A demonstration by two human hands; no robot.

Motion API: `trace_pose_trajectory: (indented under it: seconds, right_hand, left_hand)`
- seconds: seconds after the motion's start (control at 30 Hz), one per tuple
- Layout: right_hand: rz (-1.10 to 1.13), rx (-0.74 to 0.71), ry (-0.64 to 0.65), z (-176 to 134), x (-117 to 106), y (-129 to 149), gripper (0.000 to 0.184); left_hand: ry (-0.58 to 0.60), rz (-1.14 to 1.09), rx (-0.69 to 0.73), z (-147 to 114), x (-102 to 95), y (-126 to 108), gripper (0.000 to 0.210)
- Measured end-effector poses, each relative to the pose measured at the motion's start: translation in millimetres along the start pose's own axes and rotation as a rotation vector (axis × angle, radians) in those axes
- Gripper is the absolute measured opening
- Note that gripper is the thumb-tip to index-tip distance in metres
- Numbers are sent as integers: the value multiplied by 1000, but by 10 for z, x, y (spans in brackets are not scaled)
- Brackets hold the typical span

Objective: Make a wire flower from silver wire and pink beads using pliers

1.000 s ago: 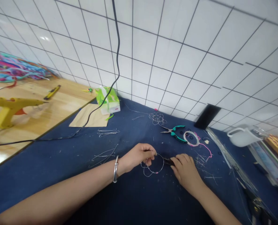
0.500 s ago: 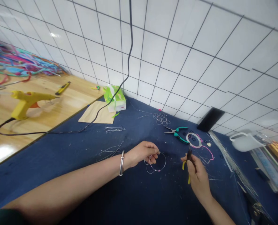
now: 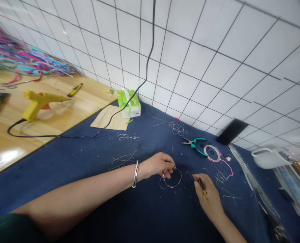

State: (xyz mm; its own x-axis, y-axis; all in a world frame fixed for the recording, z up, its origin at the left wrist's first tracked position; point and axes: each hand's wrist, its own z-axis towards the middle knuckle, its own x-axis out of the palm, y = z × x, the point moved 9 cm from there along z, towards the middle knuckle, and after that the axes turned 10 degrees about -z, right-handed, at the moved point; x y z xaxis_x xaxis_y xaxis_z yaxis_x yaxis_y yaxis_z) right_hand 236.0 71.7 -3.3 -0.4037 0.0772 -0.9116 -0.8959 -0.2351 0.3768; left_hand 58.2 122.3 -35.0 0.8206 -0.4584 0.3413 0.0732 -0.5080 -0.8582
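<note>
My left hand (image 3: 162, 164), with a silver bangle (image 3: 135, 173) on its wrist, pinches a thin wire loop (image 3: 179, 180) between thumb and fingers. Small pink bits show on the loop's lower side, and smaller wire curves hang beside it. To the right, my right hand (image 3: 208, 192) is closed around yellow-handled pliers (image 3: 202, 186), tucked into the palm so that only a part shows. Its thumb and forefinger come together toward the left hand; whether anything thin is between them I cannot tell. The two hands are apart.
Green-handled long-nose pliers (image 3: 194, 144), a coiled wire flower (image 3: 178, 128) and a white ring (image 3: 212, 153) with pink cord lie beyond. Cut wires (image 3: 124, 160) lie left. A yellow glue gun (image 3: 39, 103) trails a black cable (image 3: 89, 136). A white jug (image 3: 265, 158) stands right.
The pliers, upright in my right hand before, are now turned down into the palm, with thumb and forefinger brought together. My left hand keeps its pinch on the wire loop. The view has shifted slightly.
</note>
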Motion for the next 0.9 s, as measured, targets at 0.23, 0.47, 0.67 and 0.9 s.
trace_pose_trajectory:
  seconds: [0.23, 0.47, 0.67, 0.9]
  right_hand:
    - [-268, -190, 114, 336, -53, 223, 30]
    - [-437, -287, 116, 452, 96, 325, 31]
    - [-455, -288, 91, 397, 144, 301, 31]
    - [-506, -264, 95, 351, 18, 307, 30]
  left_hand:
    - [7, 69, 21, 13, -15, -15, 18]
    - [3, 80, 11, 48, -56, -13, 18]
    - [20, 83, 3, 92, -75, 51, 20]
    - [36, 200, 82, 87, -24, 4, 20]
